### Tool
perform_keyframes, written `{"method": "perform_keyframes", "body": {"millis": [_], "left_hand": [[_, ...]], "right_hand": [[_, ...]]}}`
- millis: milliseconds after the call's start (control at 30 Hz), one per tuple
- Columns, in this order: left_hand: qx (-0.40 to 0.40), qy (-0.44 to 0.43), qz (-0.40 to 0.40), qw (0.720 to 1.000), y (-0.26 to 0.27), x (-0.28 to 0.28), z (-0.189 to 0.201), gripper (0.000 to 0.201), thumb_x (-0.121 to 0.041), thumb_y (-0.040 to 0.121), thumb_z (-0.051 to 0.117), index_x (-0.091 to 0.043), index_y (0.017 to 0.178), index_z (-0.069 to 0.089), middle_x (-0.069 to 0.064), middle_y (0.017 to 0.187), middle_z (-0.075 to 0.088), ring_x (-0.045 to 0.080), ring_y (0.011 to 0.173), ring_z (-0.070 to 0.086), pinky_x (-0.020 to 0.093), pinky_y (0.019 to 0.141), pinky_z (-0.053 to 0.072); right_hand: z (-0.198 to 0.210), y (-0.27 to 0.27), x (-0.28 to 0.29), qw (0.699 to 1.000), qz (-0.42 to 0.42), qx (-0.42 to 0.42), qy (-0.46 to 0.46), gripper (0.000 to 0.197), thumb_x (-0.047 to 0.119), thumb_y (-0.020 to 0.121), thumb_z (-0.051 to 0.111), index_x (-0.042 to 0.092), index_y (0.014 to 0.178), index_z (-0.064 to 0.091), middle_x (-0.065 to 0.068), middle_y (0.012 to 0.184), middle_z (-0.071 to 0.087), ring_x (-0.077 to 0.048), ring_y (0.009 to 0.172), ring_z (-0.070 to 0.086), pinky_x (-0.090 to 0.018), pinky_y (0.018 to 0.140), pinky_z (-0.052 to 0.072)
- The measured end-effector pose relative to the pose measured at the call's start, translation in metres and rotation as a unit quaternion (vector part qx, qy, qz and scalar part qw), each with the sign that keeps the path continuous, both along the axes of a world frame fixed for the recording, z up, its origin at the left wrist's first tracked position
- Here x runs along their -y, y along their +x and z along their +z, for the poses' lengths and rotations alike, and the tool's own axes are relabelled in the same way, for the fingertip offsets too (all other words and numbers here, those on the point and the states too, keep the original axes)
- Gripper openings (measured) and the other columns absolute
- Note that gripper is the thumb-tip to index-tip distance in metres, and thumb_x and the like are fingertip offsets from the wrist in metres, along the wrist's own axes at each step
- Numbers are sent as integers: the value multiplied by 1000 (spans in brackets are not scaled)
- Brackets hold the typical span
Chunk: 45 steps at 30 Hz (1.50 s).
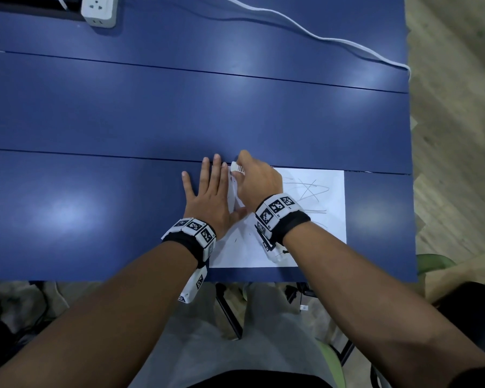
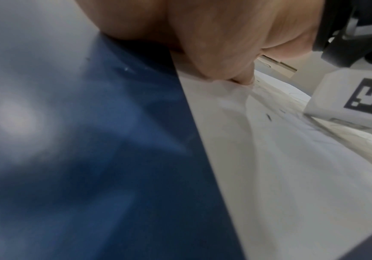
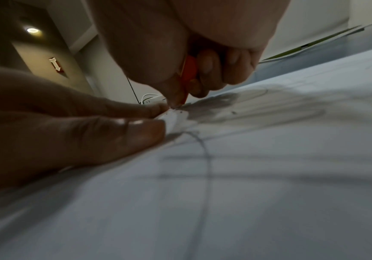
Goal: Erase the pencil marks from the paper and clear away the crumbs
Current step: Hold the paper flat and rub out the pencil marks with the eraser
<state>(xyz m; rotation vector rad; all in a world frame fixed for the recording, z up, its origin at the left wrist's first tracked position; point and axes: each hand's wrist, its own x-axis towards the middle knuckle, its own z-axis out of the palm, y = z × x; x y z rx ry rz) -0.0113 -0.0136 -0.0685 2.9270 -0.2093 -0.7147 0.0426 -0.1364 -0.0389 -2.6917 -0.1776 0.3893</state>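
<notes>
Blue bench [image 1: 235,107] panels carry a white paper [image 1: 314,236] near the front edge. Pencil marks [image 1: 308,189] cross its right half. Left hand [image 1: 210,197] lies flat, fingers straight and spread, pressing the paper's left edge. Right hand [image 1: 258,180] has fingers curled around an eraser [image 1: 237,167], held against the paper's far left corner beside the left fingertips. Dark crumbs [image 3: 233,112] lie on the sheet. A power strip [image 1: 100,9] and white cable [image 1: 319,37] sit at the far side.
</notes>
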Motion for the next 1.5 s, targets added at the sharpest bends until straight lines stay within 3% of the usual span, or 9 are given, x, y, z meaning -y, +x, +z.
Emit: {"method": "perform_keyframes", "body": {"millis": [100, 267, 433, 567, 733, 867, 1000, 1133, 1500], "left_hand": [[0, -5, 0, 1000, -1, 0, -2, 116, -89, 73, -13, -10, 157, -17, 7, 165, -28, 27, 151, -28, 68, 117, -10], [5, -7, 4, 1000, -1, -1, -5, 114, -90, 81, 6, -9, 158, -16, 6, 165, -28, 26, 151, -27, 68, 117, -11], [-4, 0, -1, 1000, 0, -1, -3, 121, -89, 68, -22, -9, 158, -15, 7, 165, -28, 28, 151, -28, 68, 117, -9], [3, -8, 2, 1000, -1, 0, -6, 114, -91, 80, 1, -10, 158, -17, 6, 164, -30, 26, 151, -28, 68, 117, -10], [14, -5, 2, 1000, -2, -2, -8, 114, -91, 79, -1, -9, 158, -17, 6, 164, -30, 26, 151, -28, 68, 117, -11], [11, -7, 2, 1000, -2, 0, -7, 113, -89, 82, 9, -9, 158, -17, 6, 164, -31, 26, 151, -29, 68, 117, -11], [19, -8, 4, 1000, -2, -1, -9, 114, -91, 82, 6, -9, 158, -17, 6, 164, -30, 26, 151, -28, 68, 117, -9], [25, -8, 3, 1000, -3, -1, -10, 116, -92, 79, 0, -9, 159, -13, 6, 166, -26, 26, 152, -25, 68, 118, -9], [21, -8, 3, 1000, -3, -2, -9, 116, -91, 77, -3, -9, 158, -15, 6, 165, -28, 26, 152, -27, 68, 118, -9]], "right_hand": [[-2, 2, 10, 1000, -26, 1, -8, 16, 25, 95, 55, 16, 107, 48, -2, 90, 65, -28, 82, 61, -33, 62, 44], [-2, 3, 19, 998, -67, 1, 0, 20, 26, 94, 56, 17, 111, 49, -1, 102, 67, -29, 91, 62, -36, 68, 47], [-3, -1, 9, 1000, -23, -8, 4, 17, 27, 95, 54, 17, 106, 48, -1, 90, 65, -27, 81, 61, -34, 63, 46], [-3, -3, 24, 998, -56, -2, 1, 18, 28, 94, 55, 18, 107, 49, 0, 92, 66, -27, 83, 61, -32, 63, 42], [0, -11, 35, 1000, 0, -18, -13, 19, 29, 94, 57, 17, 107, 49, -2, 91, 66, -27, 82, 61, -31, 63, 41], [1, -5, 40, 999, -36, -13, -15, 19, 29, 94, 57, 17, 108, 49, -1, 91, 66, -28, 83, 60, -33, 64, 43], [0, -12, 32, 1000, -4, -15, -3, 18, 28, 95, 57, 17, 107, 50, -1, 91, 67, -25, 81, 60, -29, 63, 37], [-3, -7, 34, 999, -37, -8, -9, 19, 29, 94, 56, 18, 107, 50, 0, 93, 66, -26, 82, 60, -32, 63, 44], [0, -10, 32, 1000, -9, -11, -13, 17, 28, 95, 56, 18, 106, 50, 0, 92, 66, -25, 81, 60, -31, 63, 43]]}}
